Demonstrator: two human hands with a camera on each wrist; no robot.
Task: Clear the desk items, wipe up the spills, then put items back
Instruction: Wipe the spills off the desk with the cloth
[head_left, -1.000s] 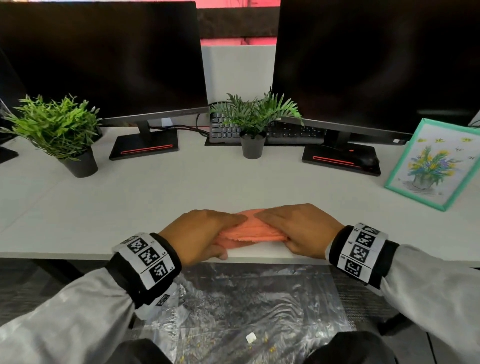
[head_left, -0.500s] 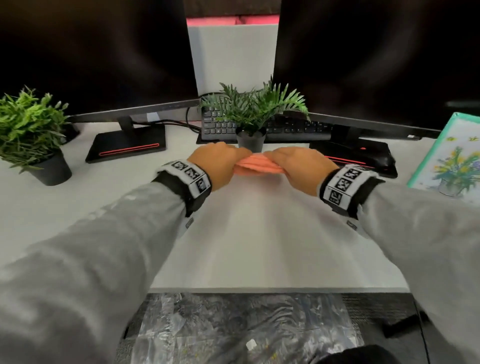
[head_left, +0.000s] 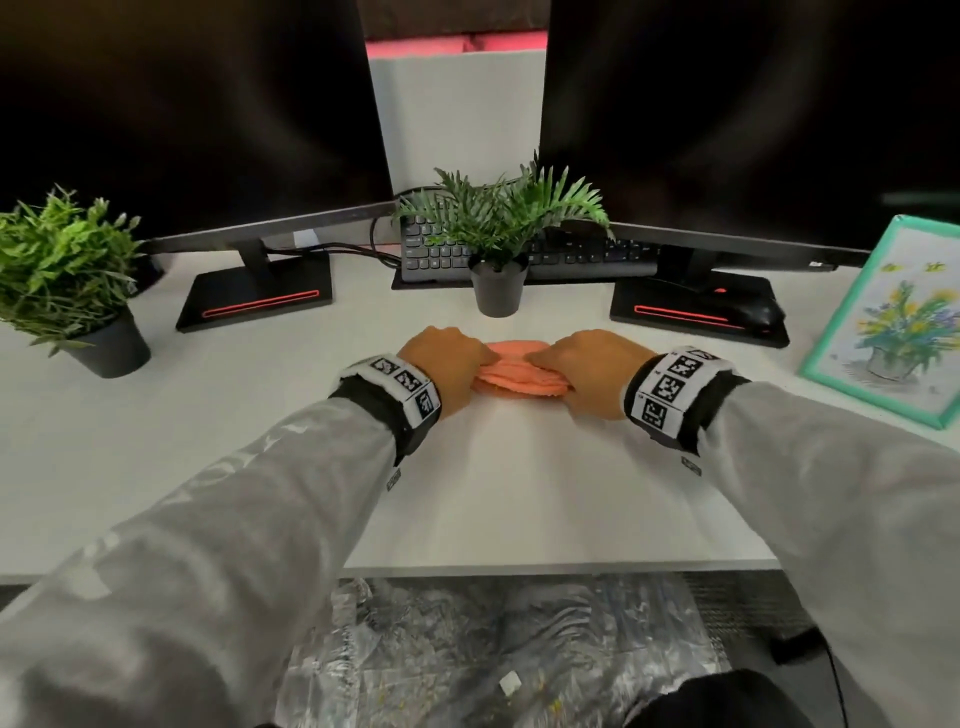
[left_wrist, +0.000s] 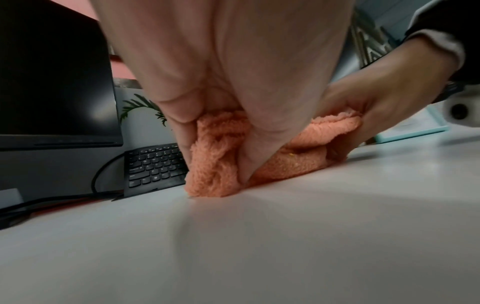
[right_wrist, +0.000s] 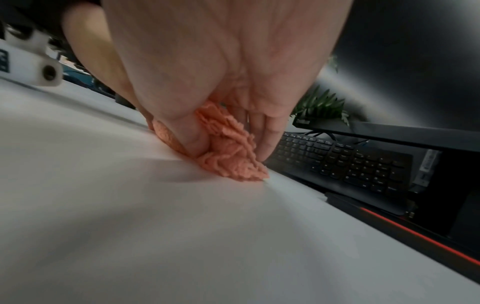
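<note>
A folded orange cloth (head_left: 519, 371) lies pressed on the white desk (head_left: 519, 493), a little in front of the middle plant pot. My left hand (head_left: 449, 366) grips its left end, thumb and fingers curled round the fluffy cloth (left_wrist: 215, 156). My right hand (head_left: 589, 371) pinches the right end of the cloth (right_wrist: 231, 160) between thumb and fingers. Both hands bear down on the desk (right_wrist: 182, 236). The cloth's middle shows between the hands; its ends are hidden under them.
Behind the cloth stands a small potted plant (head_left: 498, 244), with a black keyboard (head_left: 571, 254) behind it. Two monitors on stands (head_left: 254, 296) (head_left: 696, 306) flank it. A mouse (head_left: 753, 312), a framed flower picture (head_left: 898, 322) at right, a second plant (head_left: 72, 280) at left.
Both hands pushed the cloth from the desk's front edge far back toward the plant, then drew it a little nearer. The grip stayed the same.
</note>
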